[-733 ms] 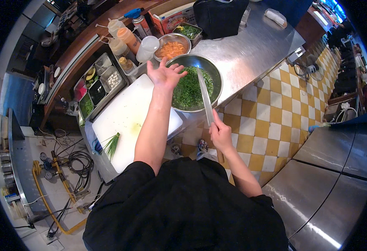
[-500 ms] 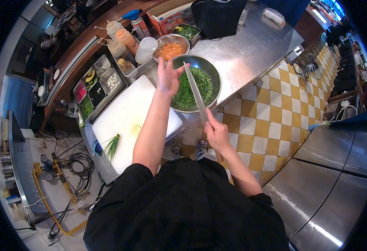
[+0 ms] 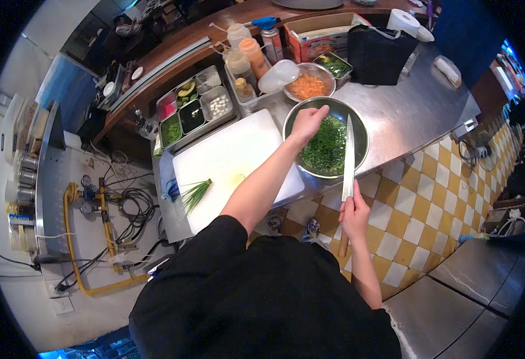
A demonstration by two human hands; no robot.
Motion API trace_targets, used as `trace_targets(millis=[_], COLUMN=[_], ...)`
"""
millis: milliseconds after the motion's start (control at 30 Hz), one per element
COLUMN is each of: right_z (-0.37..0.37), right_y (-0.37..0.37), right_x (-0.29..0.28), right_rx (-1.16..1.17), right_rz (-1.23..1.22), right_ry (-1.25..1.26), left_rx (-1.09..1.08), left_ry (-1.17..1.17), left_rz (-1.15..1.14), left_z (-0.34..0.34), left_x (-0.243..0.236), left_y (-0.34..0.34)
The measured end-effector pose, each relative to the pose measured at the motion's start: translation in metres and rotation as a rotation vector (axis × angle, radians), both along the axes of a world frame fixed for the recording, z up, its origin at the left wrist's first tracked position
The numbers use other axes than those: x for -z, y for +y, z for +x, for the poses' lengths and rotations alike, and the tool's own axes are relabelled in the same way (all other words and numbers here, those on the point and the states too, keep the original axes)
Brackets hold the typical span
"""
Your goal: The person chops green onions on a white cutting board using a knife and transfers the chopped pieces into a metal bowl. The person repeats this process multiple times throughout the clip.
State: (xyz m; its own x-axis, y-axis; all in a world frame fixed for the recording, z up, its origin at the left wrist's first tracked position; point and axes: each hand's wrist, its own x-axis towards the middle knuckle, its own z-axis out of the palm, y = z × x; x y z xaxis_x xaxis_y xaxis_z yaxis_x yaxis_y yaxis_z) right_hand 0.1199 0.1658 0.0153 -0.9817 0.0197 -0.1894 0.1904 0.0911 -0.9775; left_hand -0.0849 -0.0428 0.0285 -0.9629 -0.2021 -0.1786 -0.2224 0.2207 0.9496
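Observation:
My right hand (image 3: 354, 214) is wrapped round a long knife (image 3: 349, 157). Its wooden handle points down toward me, and the blade reaches up over the right side of a metal bowl (image 3: 365, 140). Finely chopped green herbs (image 3: 328, 149), looking like chives, fill the bottom of that bowl. Above the bowl's left part is my left hand (image 3: 308, 124), its fingers curled in; whatever they may hold is hidden. On the white cutting board (image 3: 238, 143) to the left lies a small bunch of uncut chives (image 3: 196, 194).
Behind the bowl stands a smaller bowl of orange food (image 3: 308, 87). Squeeze bottles (image 3: 253, 55), a torch canister (image 3: 270, 42) and a black bag (image 3: 377, 57) line the back. A tray of ingredient tins (image 3: 194, 111) sits beyond the board. Yellow-and-white floor tiles (image 3: 415, 206) lie right.
My left hand has gone from spread fingers to curled ones, over the bowl. The knife now points more upright. The whole view has shifted, so the counter sits farther right.

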Motion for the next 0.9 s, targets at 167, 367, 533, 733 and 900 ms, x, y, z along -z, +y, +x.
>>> trace_targets(millis=[167, 367, 533, 733, 900], right_z=[0.001, -0.005, 0.013, 0.036, 0.026], right_y=[0.007, 0.01, 0.01, 0.001, -0.02], right_x=[0.001, -0.003, -0.013, -0.022, -0.024], right_rx=[0.001, -0.012, -0.018, -0.28, -0.551], right_rz=[-0.044, -0.055, -0.059, -0.043, 0.202], right_ry=[-0.041, -0.119, -0.012, 0.004, 0.2], left_rx=[0.153, 0.35, 0.24, -0.145, -0.103], left_ry=[0.031, 0.273, 0.548, 0.331, -0.326], left_rz=[-0.049, -0.649, -0.557, -0.97, -1.148], left_z=[-0.008, 0.014, 0.088, 0.205, 0.27], left_x=[-0.004, -0.026, -0.037, -0.01, -0.01], left_y=[-0.008, -0.02, -0.04, -0.188, -0.242])
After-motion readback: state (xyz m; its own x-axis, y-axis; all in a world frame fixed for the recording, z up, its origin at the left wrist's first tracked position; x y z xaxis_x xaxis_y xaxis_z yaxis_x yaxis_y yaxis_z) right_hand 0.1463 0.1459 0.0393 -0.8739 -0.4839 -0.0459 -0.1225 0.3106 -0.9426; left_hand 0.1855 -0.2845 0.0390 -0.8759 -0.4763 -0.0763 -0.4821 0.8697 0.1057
